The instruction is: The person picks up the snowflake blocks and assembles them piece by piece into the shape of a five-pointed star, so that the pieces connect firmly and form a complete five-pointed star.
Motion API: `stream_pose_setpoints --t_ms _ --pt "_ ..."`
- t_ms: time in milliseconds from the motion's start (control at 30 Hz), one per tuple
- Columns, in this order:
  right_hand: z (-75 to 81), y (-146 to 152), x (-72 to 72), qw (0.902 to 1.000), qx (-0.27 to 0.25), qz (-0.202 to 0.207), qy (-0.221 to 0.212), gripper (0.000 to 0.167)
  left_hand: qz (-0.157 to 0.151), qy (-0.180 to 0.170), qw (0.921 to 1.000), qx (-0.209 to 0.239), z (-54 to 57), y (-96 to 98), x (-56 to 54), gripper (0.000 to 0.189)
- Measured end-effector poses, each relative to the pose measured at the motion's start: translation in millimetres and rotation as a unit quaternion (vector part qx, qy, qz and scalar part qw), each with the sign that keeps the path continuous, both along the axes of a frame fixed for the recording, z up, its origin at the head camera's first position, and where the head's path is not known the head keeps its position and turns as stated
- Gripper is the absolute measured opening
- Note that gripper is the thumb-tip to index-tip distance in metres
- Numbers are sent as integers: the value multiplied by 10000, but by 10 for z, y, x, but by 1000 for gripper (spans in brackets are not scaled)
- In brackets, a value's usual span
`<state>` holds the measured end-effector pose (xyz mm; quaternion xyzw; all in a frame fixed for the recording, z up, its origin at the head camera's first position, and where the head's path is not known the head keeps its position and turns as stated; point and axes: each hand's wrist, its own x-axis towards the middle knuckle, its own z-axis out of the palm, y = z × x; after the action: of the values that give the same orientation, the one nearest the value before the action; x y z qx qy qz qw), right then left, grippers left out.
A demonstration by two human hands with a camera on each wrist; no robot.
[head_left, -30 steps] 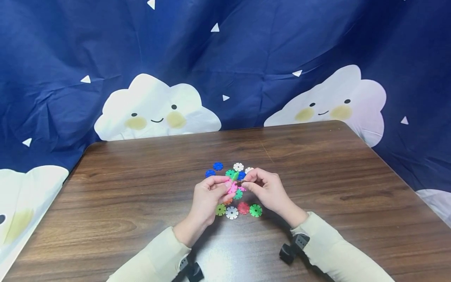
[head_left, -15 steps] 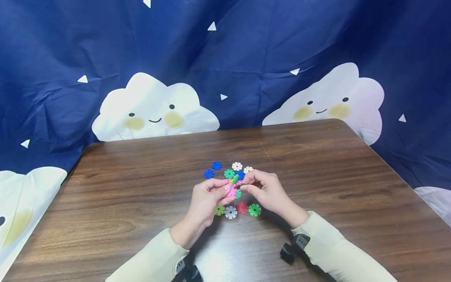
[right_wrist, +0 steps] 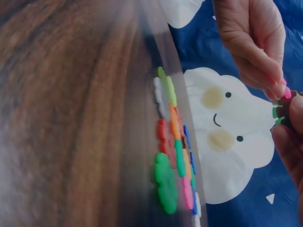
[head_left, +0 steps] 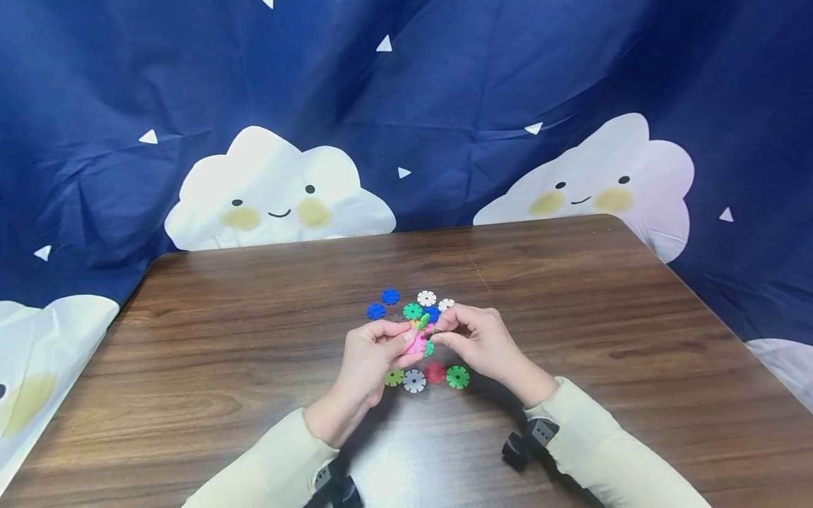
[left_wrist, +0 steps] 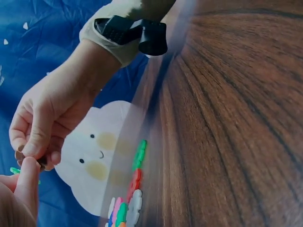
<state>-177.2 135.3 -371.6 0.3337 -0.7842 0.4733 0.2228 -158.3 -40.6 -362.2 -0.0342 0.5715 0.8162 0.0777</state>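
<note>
Over the middle of the table, my left hand (head_left: 368, 356) pinches a pink notched plastic disc (head_left: 416, 345) between thumb and fingers. A green disc (head_left: 423, 322) stands edge-on against the pink one. My right hand (head_left: 484, 343) meets it from the right, its thumb and index finger pinching a dark brown notched disc (right_wrist: 284, 109). In the right wrist view the brown disc overlaps green teeth, with a bit of pink at the left fingertips. The left wrist view shows the brown disc (left_wrist: 19, 154) mostly covered by fingers.
Loose notched discs lie below and beyond my hands: a near row with a white disc (head_left: 415, 381), a red disc (head_left: 435, 372) and a green disc (head_left: 457, 377), and blue discs (head_left: 390, 297) farther back. The wooden table (head_left: 254, 303) ends at a blue cloud-print curtain (head_left: 438, 85).
The brown disc, seen between the hands a second ago, has turned more edge-on and moved close against the green and pink discs. Both hands otherwise hold nearly the same place.
</note>
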Motion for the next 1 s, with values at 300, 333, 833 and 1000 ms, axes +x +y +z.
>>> stream_pose_setpoints --t_ms 300,333,833,1000 --pt "-19 -4 -2 9998 187 114 -2 19 -44 12 9999 -110 -17 -6 21 23" --pt "-23 -3 -5 9997 201 130 -8 19 -48 -3 9999 -109 -20 -7 28 23" --pt "-22 -66 -13 9996 244 49 -139 19 -82 -96 9998 -184 -9 -40 1 23" --pt "-37 -94 -32 9995 284 -54 -135 20 -100 -45 9997 -211 -39 -82 -52 25"
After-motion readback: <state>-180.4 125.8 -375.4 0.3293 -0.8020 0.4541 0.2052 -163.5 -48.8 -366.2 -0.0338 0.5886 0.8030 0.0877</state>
